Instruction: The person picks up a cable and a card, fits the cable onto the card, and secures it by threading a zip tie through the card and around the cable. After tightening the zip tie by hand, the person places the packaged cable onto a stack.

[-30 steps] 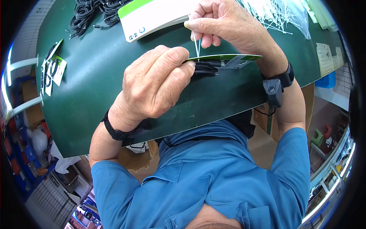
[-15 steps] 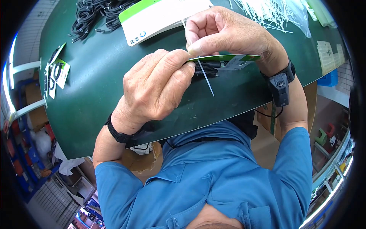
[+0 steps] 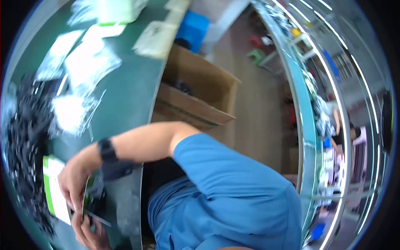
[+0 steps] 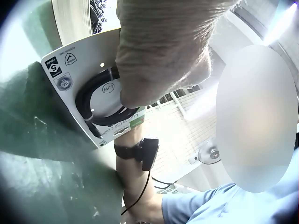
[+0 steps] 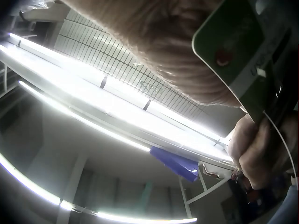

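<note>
My left hand (image 3: 89,233) grips a printed packaging card (image 4: 70,88) by its edge, holding it upright above the green table. A coiled black USB-C cable (image 4: 83,100) lies against the card's white face, partly hidden by the hand in the left wrist view. Through the card runs a white cable tie (image 3: 100,218), its tail sticking out on the cable side. Close to the left fingers, my right hand (image 3: 74,179) pinches at the tie on the card's green side (image 5: 233,51). Blur and the fingers hide that end of the tie.
Beyond the hands lies a stack of green-and-white cards (image 3: 56,196), with a heap of black cables (image 3: 27,150) behind it. Loose white cable ties (image 3: 71,114) and clear plastic bags (image 3: 89,62) lie farther along the table. An open cardboard box (image 3: 200,91) stands beside the table edge.
The head view has swung far to the right, so the hands now appear at lower left. Earlier the right hand drew the tie up; it then came down to the card, and the tail came through.
</note>
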{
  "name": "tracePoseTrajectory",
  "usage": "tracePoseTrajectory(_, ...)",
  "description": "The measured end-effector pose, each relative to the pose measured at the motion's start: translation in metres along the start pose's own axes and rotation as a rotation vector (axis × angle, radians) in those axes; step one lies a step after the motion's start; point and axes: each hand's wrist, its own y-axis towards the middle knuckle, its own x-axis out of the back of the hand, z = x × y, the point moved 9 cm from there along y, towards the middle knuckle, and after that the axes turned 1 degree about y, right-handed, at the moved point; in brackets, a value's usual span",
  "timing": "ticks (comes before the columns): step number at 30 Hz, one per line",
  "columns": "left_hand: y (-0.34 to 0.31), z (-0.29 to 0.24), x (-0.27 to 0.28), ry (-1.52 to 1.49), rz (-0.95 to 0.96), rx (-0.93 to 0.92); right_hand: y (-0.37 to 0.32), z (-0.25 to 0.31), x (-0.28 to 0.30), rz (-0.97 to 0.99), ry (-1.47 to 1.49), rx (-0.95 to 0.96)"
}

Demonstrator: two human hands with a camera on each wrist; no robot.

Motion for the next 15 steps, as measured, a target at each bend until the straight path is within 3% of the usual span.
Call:
tracePoseTrajectory(2, 0.033, -0.024, 0.013, 0.041, -0.065, -0.017, 0.008, -0.005, 0.007, -0.051, -0.040, 0.039)
tracePoseTrajectory(8, 0.040, -0.028, 0.014, 0.006, -0.047, -0.049, 0.020, -0.039, 0.006, 0.069, 0.280, -0.182)
tracePoseTrajectory(12, 0.027, -0.012, 0.012, -0.052, 0.026, -0.008, 0.016, -0.028, 0.007, 0.151, 0.081, -0.105)
tracePoseTrajectory(15, 0.022, -0.005, 0.006, -0.099, 0.059, 0.029, 0.005, -0.018, 0.003, 0.140, 0.100, -0.079)
